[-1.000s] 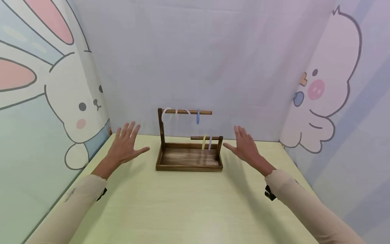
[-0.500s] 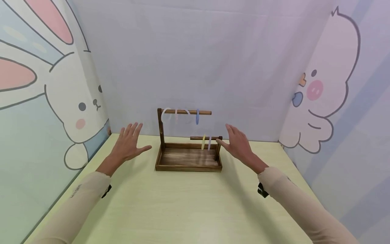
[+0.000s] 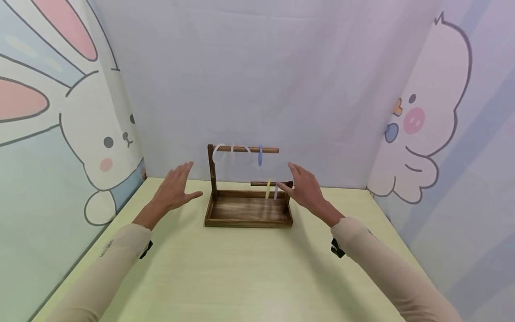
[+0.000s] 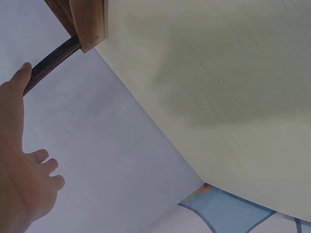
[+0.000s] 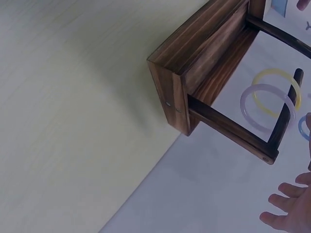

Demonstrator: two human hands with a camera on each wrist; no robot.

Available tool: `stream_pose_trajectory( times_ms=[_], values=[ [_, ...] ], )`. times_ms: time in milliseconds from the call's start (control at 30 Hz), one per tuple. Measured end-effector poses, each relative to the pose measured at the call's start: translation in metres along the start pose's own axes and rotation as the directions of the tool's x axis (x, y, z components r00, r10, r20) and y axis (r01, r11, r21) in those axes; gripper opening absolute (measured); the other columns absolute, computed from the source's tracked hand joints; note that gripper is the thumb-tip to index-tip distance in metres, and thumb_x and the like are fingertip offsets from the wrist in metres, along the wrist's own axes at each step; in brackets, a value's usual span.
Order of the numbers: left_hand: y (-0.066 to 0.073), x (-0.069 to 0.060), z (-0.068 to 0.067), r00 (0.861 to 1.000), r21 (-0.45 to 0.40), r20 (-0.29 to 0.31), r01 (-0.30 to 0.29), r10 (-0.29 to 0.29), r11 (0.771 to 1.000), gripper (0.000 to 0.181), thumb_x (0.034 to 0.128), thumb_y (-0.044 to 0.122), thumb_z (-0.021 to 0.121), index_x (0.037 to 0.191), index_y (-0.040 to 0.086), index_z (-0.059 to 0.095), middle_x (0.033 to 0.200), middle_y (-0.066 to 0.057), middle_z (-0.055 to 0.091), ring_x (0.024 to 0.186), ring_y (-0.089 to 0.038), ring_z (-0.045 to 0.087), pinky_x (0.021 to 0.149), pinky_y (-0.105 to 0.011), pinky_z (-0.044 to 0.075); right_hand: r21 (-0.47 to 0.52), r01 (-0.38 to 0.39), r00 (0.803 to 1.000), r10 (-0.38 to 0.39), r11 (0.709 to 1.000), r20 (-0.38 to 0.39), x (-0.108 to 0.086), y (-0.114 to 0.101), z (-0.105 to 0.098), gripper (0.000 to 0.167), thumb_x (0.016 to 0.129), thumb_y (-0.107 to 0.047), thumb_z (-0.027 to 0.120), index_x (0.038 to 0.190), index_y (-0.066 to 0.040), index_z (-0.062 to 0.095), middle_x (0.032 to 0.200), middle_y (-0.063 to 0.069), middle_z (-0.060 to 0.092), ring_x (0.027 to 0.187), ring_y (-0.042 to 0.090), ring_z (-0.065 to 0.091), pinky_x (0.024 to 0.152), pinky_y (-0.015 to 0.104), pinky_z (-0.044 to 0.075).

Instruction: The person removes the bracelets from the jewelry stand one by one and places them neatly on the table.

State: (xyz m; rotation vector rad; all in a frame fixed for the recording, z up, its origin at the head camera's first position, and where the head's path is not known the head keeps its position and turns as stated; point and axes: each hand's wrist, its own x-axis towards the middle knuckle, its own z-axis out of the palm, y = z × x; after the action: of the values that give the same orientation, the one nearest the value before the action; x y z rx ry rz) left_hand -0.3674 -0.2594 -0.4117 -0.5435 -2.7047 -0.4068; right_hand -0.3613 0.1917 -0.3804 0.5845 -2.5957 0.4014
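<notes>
A dark wooden rack [image 3: 248, 222] with a shallow tray base stands at the back of the table. From its upper bar [image 3: 271, 150] hang a white ring [image 3: 214, 154], a pale pink ring [image 3: 232, 156], a pale translucent ring [image 3: 248, 154] and a blue ring [image 3: 260, 156]. The lower bar [image 3: 257, 184] carries a yellow ring [image 3: 268, 189] and a lavender ring [image 5: 248, 109]. My left hand [image 3: 170, 190] hovers left of the rack, fingers extended, holding nothing. My right hand [image 3: 307, 190] hovers at the rack's right, fingers extended and holding nothing; its thumb overlaps the lower bar's end in the head view.
The pale yellow table [image 3: 241, 268] spreads in front of the rack. A light fabric backdrop [image 3: 257, 80] rises close behind it. Side walls carry a cartoon rabbit [image 3: 92, 134] on the left and a white cartoon figure [image 3: 426, 112] on the right.
Both hands have moved inward toward the rack, the right one further, so its thumb now overlaps the lower bar in the head view. The rack and rings stay in place.
</notes>
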Motion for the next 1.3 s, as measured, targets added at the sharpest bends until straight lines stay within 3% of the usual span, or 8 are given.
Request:
stream_pose_trajectory(
  times_ms=[233, 433, 733, 900, 1000, 1233, 1300],
  values=[
    [0.003, 0.006, -0.001, 1.000, -0.090, 0.024, -0.005, 0.008, 0.996, 0.112, 0.0901, 0.042, 0.082, 0.168, 0.009, 0.009, 0.167, -0.023, 0.026, 0.151, -0.046, 0.029, 0.124, -0.064, 0.020, -0.026, 0.011, 1.000, -0.011, 1.000, -0.008, 0.006, -0.006, 0.003, 0.085, 0.097, -0.054, 0.070, 0.158, -0.002, 0.041, 0.152, 0.021, 0.052, 0.131, 0.039, 0.057, 0.106, 0.056, 0.051],
    [0.007, 0.015, -0.004, 0.999, -0.120, 0.024, 0.027, -0.024, 0.992, 0.113, 0.0919, 0.039, 0.081, 0.169, 0.020, 0.001, 0.169, -0.020, 0.024, 0.149, -0.048, 0.032, 0.117, -0.069, 0.031, -0.018, 0.018, 1.000, -0.018, 1.000, -0.015, 0.012, -0.013, 0.004, 0.080, 0.098, -0.051, 0.070, 0.158, -0.005, 0.042, 0.150, 0.021, 0.054, 0.116, 0.038, 0.065, 0.081, 0.052, 0.061],
    [0.018, 0.028, -0.004, 1.000, -0.145, -0.007, 0.021, -0.022, 0.989, 0.112, 0.0941, 0.036, 0.080, 0.168, 0.029, -0.005, 0.170, -0.017, 0.024, 0.148, -0.046, 0.035, 0.107, -0.069, 0.043, -0.009, 0.073, 0.997, -0.073, 0.997, -0.033, 0.018, -0.027, 0.007, 0.075, 0.098, -0.046, 0.072, 0.155, -0.005, 0.047, 0.143, 0.020, 0.059, 0.086, 0.031, 0.070, 0.052, 0.039, 0.054],
    [0.022, 0.036, -0.002, 0.999, -0.158, -0.034, 0.012, -0.017, 0.987, 0.114, 0.0942, 0.032, 0.080, 0.168, 0.031, -0.007, 0.167, -0.018, 0.032, 0.137, -0.046, 0.049, 0.088, -0.063, 0.055, -0.014, 0.110, 0.990, -0.110, 0.994, -0.082, 0.022, -0.030, 0.011, 0.072, 0.096, -0.043, 0.076, 0.152, -0.004, 0.051, 0.138, 0.020, 0.063, 0.079, 0.028, 0.070, 0.047, 0.035, 0.050],
    [0.023, 0.039, -0.001, 0.999, -0.168, -0.044, 0.006, -0.014, 0.986, 0.116, 0.0936, 0.030, 0.081, 0.167, 0.031, -0.008, 0.166, -0.018, 0.034, 0.129, -0.047, 0.056, 0.076, -0.058, 0.056, -0.017, 0.115, 0.990, -0.116, 0.993, -0.086, 0.024, -0.029, 0.016, 0.072, 0.097, -0.044, 0.075, 0.152, -0.004, 0.051, 0.138, 0.019, 0.064, 0.077, 0.026, 0.070, 0.047, 0.035, 0.050],
    [0.026, 0.047, -0.002, 0.999, -0.233, -0.054, -0.007, -0.005, 0.972, 0.118, 0.0932, 0.028, 0.082, 0.167, 0.031, -0.010, 0.164, -0.020, 0.037, 0.138, -0.046, 0.049, 0.098, -0.068, 0.050, 0.010, 0.091, 0.993, -0.091, 0.996, -0.070, 0.032, -0.034, 0.019, 0.072, 0.098, -0.045, 0.073, 0.152, -0.003, 0.050, 0.140, 0.018, 0.063, 0.063, 0.019, 0.062, 0.044, 0.029, 0.045],
    [0.026, 0.050, -0.001, 0.999, -0.251, -0.052, -0.012, -0.001, 0.968, 0.118, 0.0935, 0.026, 0.082, 0.167, 0.031, -0.010, 0.164, -0.020, 0.036, 0.140, -0.045, 0.048, 0.099, -0.068, 0.049, 0.027, 0.090, 0.993, -0.088, 0.996, -0.073, 0.034, -0.035, 0.020, 0.071, 0.098, -0.044, 0.073, 0.152, -0.003, 0.051, 0.140, 0.018, 0.063, 0.061, 0.017, 0.059, 0.044, 0.029, 0.044]
  ],
)
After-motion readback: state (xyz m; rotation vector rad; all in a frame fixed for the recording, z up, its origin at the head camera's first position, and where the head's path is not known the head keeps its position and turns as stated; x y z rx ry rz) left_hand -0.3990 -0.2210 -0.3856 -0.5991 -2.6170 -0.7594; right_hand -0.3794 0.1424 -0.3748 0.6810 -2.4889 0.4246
